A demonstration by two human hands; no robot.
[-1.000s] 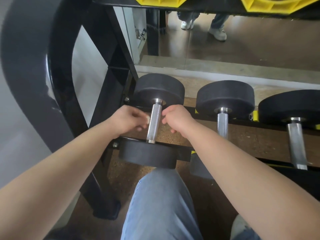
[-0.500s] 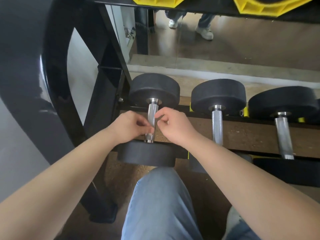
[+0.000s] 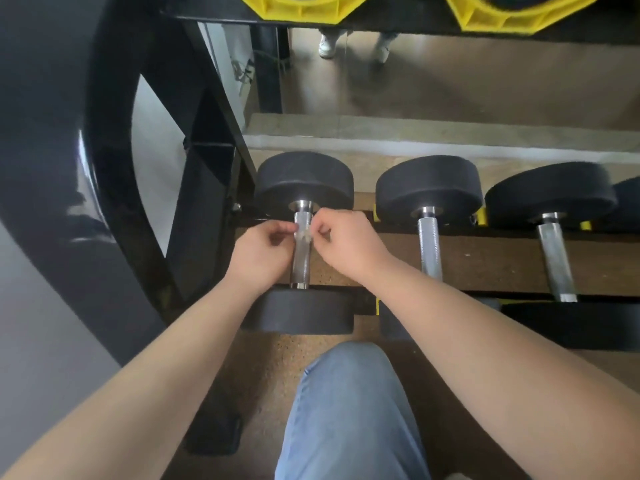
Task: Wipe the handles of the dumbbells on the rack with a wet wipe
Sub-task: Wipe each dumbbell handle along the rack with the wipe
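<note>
Wet wipe (image 3: 305,234): small crumpled piece lying on the upper part of the leftmost dumbbell handle (image 3: 300,261), pinched by curled fingertips of the left hand (image 3: 260,252) and right hand (image 3: 346,244), which flank that handle. Right of the handle, two more dumbbells (image 3: 429,249) lie on the rack (image 3: 207,174). A jeans-clad knee (image 3: 349,410) is below it.

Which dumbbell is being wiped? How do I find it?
Find the black rack's slanted post on the left. The dumbbell beside it is first in the row. Only its silver handle has the left hand and right hand pinching a wipe over it.
</note>
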